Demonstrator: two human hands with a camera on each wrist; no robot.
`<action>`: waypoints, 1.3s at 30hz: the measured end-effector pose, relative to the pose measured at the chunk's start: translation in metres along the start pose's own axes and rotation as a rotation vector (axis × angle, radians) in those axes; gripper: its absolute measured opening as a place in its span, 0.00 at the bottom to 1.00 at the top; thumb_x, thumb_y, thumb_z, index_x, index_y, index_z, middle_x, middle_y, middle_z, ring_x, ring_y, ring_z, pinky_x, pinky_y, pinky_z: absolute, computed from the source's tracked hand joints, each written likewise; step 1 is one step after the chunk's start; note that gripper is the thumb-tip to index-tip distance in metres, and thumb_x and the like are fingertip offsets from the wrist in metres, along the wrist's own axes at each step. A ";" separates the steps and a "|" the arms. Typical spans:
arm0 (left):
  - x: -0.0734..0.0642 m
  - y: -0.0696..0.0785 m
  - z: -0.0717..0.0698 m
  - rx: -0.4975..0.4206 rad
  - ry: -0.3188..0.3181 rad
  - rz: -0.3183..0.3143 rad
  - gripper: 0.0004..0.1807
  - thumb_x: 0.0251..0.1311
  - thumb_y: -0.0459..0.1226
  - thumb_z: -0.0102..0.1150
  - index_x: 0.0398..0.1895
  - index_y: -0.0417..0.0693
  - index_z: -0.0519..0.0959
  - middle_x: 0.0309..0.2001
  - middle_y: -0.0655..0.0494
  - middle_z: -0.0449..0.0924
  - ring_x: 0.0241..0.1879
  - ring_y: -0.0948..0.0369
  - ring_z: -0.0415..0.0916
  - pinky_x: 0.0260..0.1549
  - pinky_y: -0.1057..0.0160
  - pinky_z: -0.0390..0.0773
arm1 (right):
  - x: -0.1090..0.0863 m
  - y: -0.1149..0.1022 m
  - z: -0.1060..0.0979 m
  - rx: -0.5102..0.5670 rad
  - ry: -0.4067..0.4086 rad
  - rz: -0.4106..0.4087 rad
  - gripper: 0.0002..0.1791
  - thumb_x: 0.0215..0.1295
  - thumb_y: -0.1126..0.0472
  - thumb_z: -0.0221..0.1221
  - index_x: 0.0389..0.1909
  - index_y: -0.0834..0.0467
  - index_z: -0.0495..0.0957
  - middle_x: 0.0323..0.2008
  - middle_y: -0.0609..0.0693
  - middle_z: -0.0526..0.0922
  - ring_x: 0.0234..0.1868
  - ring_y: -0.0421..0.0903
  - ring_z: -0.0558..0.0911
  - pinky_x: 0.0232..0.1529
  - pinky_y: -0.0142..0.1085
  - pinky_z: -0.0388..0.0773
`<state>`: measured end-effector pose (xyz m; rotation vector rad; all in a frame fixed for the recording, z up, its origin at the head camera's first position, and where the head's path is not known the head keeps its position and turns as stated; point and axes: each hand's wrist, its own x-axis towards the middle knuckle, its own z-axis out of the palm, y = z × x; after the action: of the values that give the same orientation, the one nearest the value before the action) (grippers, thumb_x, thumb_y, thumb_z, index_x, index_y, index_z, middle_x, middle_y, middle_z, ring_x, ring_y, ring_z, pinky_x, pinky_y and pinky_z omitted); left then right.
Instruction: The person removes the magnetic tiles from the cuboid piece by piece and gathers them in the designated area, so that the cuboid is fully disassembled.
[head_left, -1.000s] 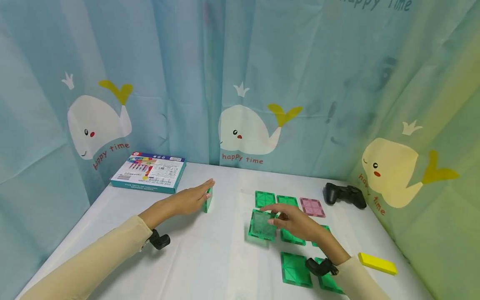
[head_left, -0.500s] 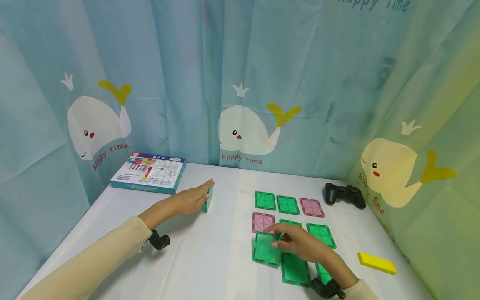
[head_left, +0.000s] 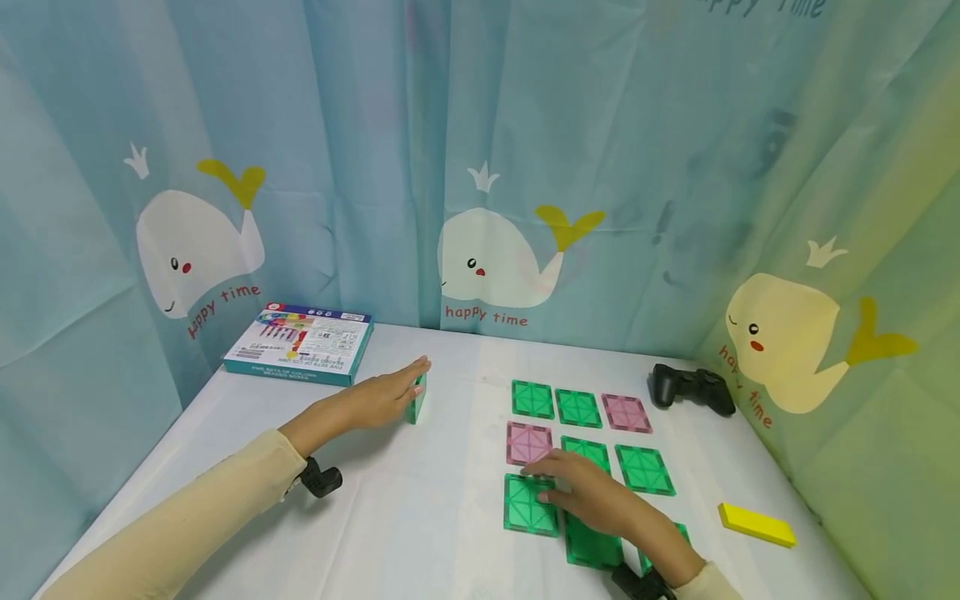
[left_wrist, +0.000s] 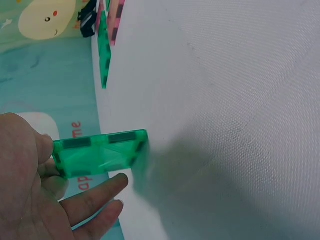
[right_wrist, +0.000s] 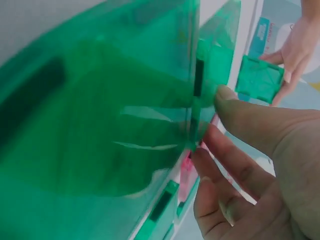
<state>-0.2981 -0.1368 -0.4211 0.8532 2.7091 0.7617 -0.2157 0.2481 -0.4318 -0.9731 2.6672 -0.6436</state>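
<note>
Two hands work with square see-through magnetic tiles on a white table. My left hand (head_left: pixel 378 400) pinches a green magnetic tile (left_wrist: pixel 100 156) at one end. That tile stands on edge, its other fingers stretched out past it in the left wrist view. At the front left of a tile grid, another green magnetic tile (head_left: pixel 529 515) lies flat. My right hand (head_left: pixel 592 492) has thumb and fingertips at this tile's upper right edges, with the thumb (right_wrist: pixel 228 96) overlapping it in the right wrist view. The right hand partly covers a larger green tile (head_left: pixel 592 546) beside it.
Behind the right hand are a pink tile (head_left: pixel 528 442), green tiles (head_left: pixel 645 470) and a second pink tile (head_left: pixel 627 413). A black game controller (head_left: pixel 692 389) and yellow block (head_left: pixel 756 525) lie to the right. A flat box (head_left: pixel 300 343) sits back left, before the curtain (head_left: pixel 360 208).
My right hand brought its green tile from over the pink tile down towards me, and it now lies flat at the grid's front left. The left hand has stayed still with its upright tile.
</note>
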 end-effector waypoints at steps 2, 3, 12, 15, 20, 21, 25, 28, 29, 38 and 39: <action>0.000 -0.001 -0.001 0.000 0.000 0.002 0.34 0.88 0.45 0.31 0.86 0.39 0.43 0.86 0.43 0.39 0.85 0.49 0.42 0.82 0.45 0.50 | 0.001 -0.002 0.000 -0.018 -0.005 -0.006 0.19 0.74 0.61 0.66 0.63 0.49 0.82 0.57 0.44 0.82 0.58 0.48 0.81 0.57 0.46 0.84; 0.000 -0.001 -0.001 -0.001 0.000 0.004 0.34 0.88 0.45 0.31 0.86 0.39 0.43 0.86 0.43 0.39 0.85 0.49 0.41 0.82 0.45 0.50 | 0.002 -0.003 0.000 -0.025 -0.008 -0.005 0.19 0.74 0.61 0.66 0.63 0.49 0.83 0.56 0.43 0.81 0.57 0.47 0.81 0.56 0.44 0.84; 0.001 0.002 -0.003 0.006 0.000 0.008 0.33 0.88 0.44 0.31 0.86 0.38 0.43 0.86 0.42 0.40 0.85 0.47 0.43 0.82 0.44 0.49 | 0.006 -0.006 -0.004 -0.040 -0.018 0.024 0.19 0.75 0.59 0.65 0.64 0.52 0.82 0.59 0.46 0.81 0.60 0.50 0.81 0.59 0.51 0.83; 0.001 0.003 -0.003 0.002 -0.001 0.009 0.33 0.88 0.44 0.31 0.86 0.38 0.43 0.86 0.43 0.40 0.85 0.47 0.42 0.82 0.44 0.49 | 0.013 -0.008 -0.009 -0.024 0.004 0.033 0.20 0.76 0.57 0.64 0.66 0.54 0.80 0.62 0.50 0.81 0.62 0.53 0.82 0.60 0.53 0.83; 0.002 0.002 -0.003 0.007 -0.006 0.010 0.33 0.88 0.44 0.31 0.86 0.37 0.43 0.86 0.43 0.39 0.85 0.47 0.42 0.82 0.44 0.49 | 0.038 -0.008 -0.017 0.080 0.047 -0.062 0.24 0.77 0.59 0.63 0.69 0.60 0.76 0.59 0.57 0.82 0.56 0.55 0.82 0.55 0.48 0.85; 0.002 0.002 -0.003 0.009 -0.004 0.014 0.33 0.88 0.44 0.31 0.86 0.37 0.43 0.86 0.43 0.39 0.85 0.47 0.42 0.82 0.44 0.49 | 0.045 -0.008 -0.018 0.110 0.044 -0.080 0.24 0.77 0.59 0.63 0.70 0.61 0.75 0.58 0.58 0.82 0.55 0.54 0.82 0.54 0.46 0.85; 0.002 0.001 -0.002 0.009 -0.010 0.022 0.34 0.88 0.45 0.30 0.86 0.37 0.42 0.86 0.44 0.39 0.85 0.48 0.41 0.82 0.45 0.49 | 0.077 -0.004 -0.019 0.228 0.013 -0.069 0.29 0.78 0.55 0.62 0.74 0.61 0.70 0.59 0.61 0.81 0.58 0.55 0.82 0.57 0.46 0.84; 0.003 0.000 0.000 0.010 -0.015 0.010 0.34 0.88 0.48 0.29 0.86 0.40 0.42 0.87 0.45 0.38 0.85 0.50 0.41 0.82 0.46 0.49 | 0.102 -0.009 -0.016 0.278 -0.005 0.013 0.36 0.76 0.48 0.64 0.78 0.58 0.66 0.64 0.60 0.80 0.63 0.56 0.80 0.63 0.53 0.81; 0.003 -0.001 0.000 0.006 -0.015 0.007 0.34 0.88 0.48 0.30 0.87 0.40 0.42 0.87 0.45 0.39 0.85 0.50 0.42 0.82 0.46 0.49 | 0.111 -0.011 -0.014 0.281 -0.009 0.037 0.38 0.75 0.46 0.65 0.79 0.57 0.64 0.65 0.59 0.79 0.65 0.57 0.80 0.64 0.55 0.80; 0.002 0.000 0.000 0.007 0.001 0.005 0.33 0.88 0.46 0.32 0.87 0.43 0.43 0.86 0.45 0.40 0.84 0.48 0.46 0.81 0.43 0.53 | 0.176 -0.045 0.014 0.276 -0.077 0.120 0.57 0.68 0.44 0.71 0.85 0.59 0.47 0.79 0.60 0.64 0.71 0.57 0.75 0.73 0.55 0.72; 0.002 0.000 0.000 0.006 0.002 0.005 0.33 0.88 0.46 0.32 0.87 0.43 0.43 0.86 0.44 0.40 0.84 0.47 0.46 0.81 0.43 0.53 | 0.181 -0.048 0.017 0.278 -0.074 0.112 0.59 0.67 0.45 0.72 0.86 0.60 0.45 0.80 0.61 0.62 0.72 0.57 0.74 0.73 0.54 0.71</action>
<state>-0.2993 -0.1360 -0.4212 0.8612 2.7136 0.7565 -0.3193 0.0915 -0.4357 -0.7511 2.4617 -0.9036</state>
